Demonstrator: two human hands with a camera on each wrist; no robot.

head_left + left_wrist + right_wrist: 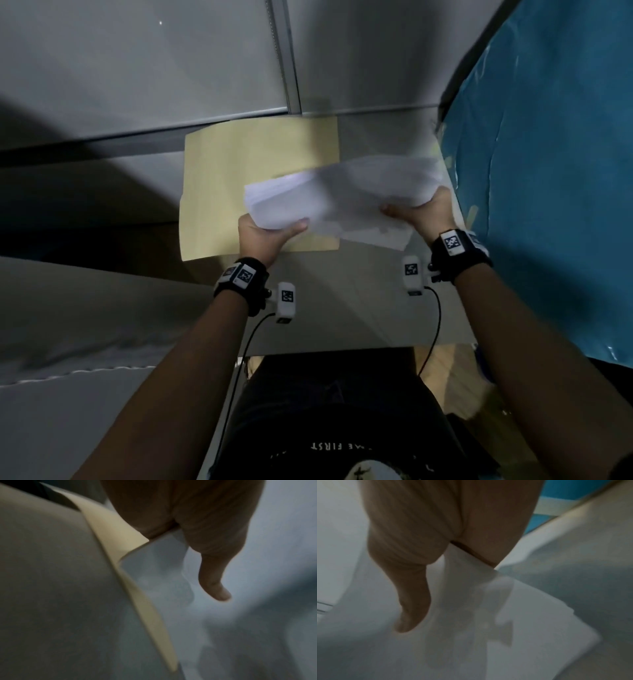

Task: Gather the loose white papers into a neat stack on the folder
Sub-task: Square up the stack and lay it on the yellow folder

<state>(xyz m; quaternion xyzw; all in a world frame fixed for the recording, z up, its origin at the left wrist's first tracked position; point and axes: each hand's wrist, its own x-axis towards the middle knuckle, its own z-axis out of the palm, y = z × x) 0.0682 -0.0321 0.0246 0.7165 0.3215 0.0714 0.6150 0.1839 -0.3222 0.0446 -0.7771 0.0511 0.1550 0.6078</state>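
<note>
A bundle of white papers is lifted above the right half of a tan folder that lies flat on the grey desk. My left hand grips the bundle's near left corner, thumb on top. My right hand grips its near right edge, thumb on top too. The sheets are blurred and fanned, not squared. In the left wrist view my thumb lies over the papers beside the folder edge. In the right wrist view the thumb presses on the white papers. The fingers under the sheets are hidden.
A grey partition wall rises right behind the folder. A blue plastic-covered surface stands close on the right, beside my right hand. The desk's front edge runs just before my lap. Grey desk surface extends to the left.
</note>
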